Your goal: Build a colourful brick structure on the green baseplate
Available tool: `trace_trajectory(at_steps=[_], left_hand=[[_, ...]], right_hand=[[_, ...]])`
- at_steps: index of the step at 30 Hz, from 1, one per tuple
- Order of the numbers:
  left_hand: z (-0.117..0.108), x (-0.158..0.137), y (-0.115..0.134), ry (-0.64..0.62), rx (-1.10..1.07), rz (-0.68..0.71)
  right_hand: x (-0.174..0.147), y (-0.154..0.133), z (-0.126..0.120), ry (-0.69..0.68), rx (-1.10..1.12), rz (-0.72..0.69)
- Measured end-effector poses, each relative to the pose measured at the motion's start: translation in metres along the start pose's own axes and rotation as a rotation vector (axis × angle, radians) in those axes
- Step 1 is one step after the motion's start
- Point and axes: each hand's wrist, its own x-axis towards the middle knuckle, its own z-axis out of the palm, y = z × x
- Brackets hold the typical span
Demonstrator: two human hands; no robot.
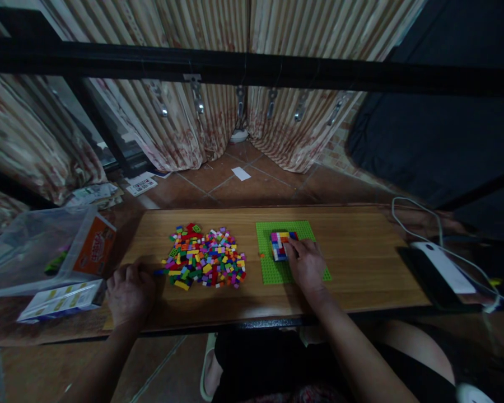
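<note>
A green studded baseplate (270, 271) lies on the wooden board, with a low rectangular build of colourful toy bricks (279, 252) standing on it. Over the build's right part, my right hand (308, 264) is closed in a pinch, fingertips on a toy brick at its top; the fingers hide most of that brick. My left hand (130, 294) rests at the board's left edge with loosely bent fingers apart, and no object shows in it. Beside its thumb lies a blue brick (158, 272), at the edge of a wide pile of loose mixed-colour bricks (213, 260).
Left of the board are a clear plastic tub (29, 246) with an orange label and a flat white-and-blue box (63, 301). A white device (443, 267) with a cable sits at the right end. Behind, a black metal rail (252, 67) crosses before striped curtains (201, 134).
</note>
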Motion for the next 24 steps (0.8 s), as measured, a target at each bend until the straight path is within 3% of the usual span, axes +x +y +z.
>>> trace_trajectory(at_steps=[6,14,18,22,24], left_hand=[[-0.003,0.001,0.002,-0.035,0.010,-0.027],[-0.003,0.000,0.001,-0.021,0.023,-0.012],[-0.002,-0.001,0.002,-0.009,0.034,-0.020],[0.000,-0.001,0.002,0.039,0.011,-0.012],[0.002,-0.001,0.001,0.056,0.001,-0.009]], right_hand=[[-0.008,0.006,0.001,-0.010,-0.136,-0.051],[-0.017,0.009,0.004,-0.035,-0.097,-0.077],[-0.011,0.013,-0.008,0.025,0.065,-0.028],[-0.014,0.010,-0.028,0.209,0.306,0.137],[-0.025,0.003,-0.036,0.226,0.396,0.196]])
